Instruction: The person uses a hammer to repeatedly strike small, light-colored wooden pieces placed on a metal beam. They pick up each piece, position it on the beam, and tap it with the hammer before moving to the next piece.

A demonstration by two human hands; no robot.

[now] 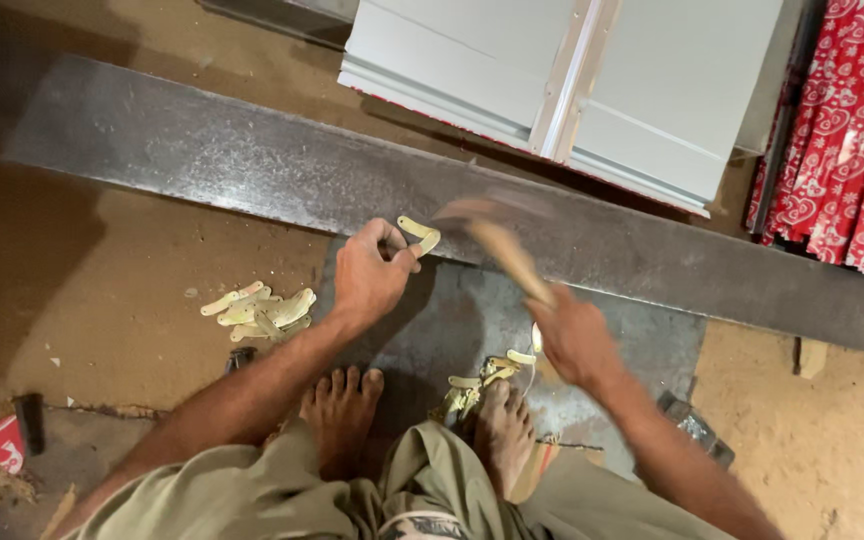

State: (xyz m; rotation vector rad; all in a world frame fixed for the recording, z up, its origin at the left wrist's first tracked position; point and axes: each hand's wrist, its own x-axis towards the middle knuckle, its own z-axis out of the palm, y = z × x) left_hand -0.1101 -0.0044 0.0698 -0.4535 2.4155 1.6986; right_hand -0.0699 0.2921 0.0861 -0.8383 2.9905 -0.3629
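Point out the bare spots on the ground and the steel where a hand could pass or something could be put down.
Free: the long steel beam left of the left hand; the dirt floor left of the pile of brass pieces; the flat plate right of the right hand. Crowded: around both hands, the hammer, and the brass pieces by the feet.

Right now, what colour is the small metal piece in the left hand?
Pale brass yellow; the piece shows best in the head view.

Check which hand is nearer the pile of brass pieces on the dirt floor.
Left. The left hand is just right of the pile of brass pieces; the right hand, gripping a hammer, is farther right.
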